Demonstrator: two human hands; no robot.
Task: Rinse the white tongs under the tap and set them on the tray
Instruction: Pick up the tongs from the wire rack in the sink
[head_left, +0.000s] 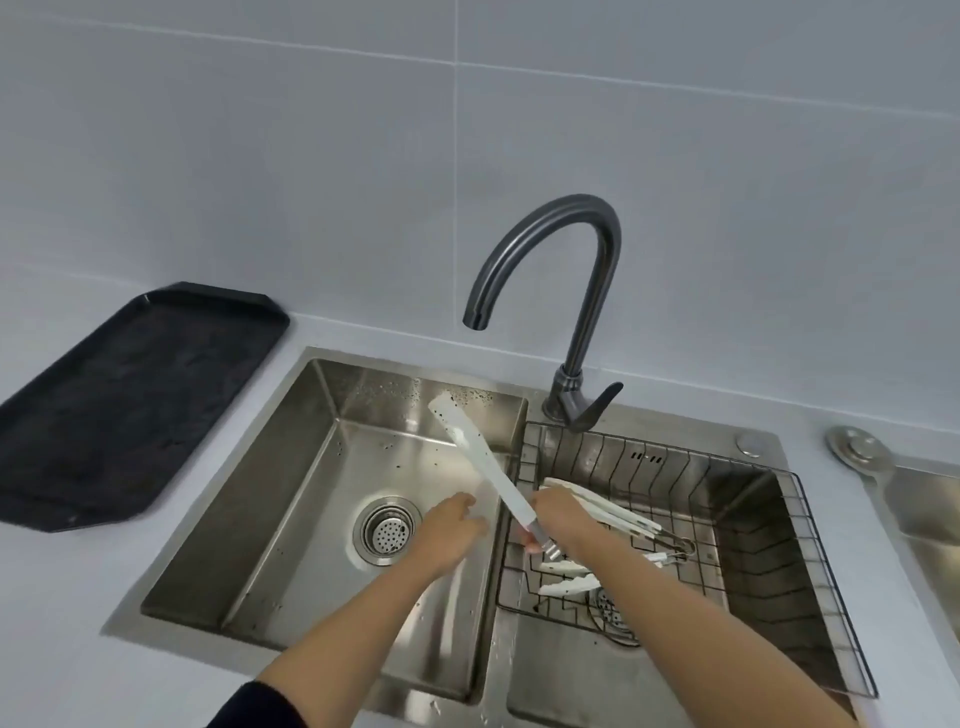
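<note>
Two hands are working over a double steel sink (291, 499). The right hand (563, 519) is gripping one pair of white tongs (485, 462) by the metal hinge end, fingers wrapped around it, so the tongs are pointing up and far-left, their speckled white tips hanging over the left basin just below and left of the tap (571, 270). The left hand (449, 530) is reaching in over the left basin with fingers loosely spread, holding nothing; its fingertips are lying just beside the tongs' shaft, and whether they are touching it I cannot tell. No water is showing at the spout. One wire basket (779, 519) is sitting in the right basin, and more white tongs (602, 512) are lying inside it behind and below the right wrist: two pairs at least, though the arm is hiding part of the pile and the exact count is unclear. Two drains are showing, one strainer (387, 530) in the left basin near the left hand and one partly covered under the basket. One black tray (130, 405) is lying on the counter to the far left, well apart from the tongs. Droplets are dotting the sink's far wall.
</note>
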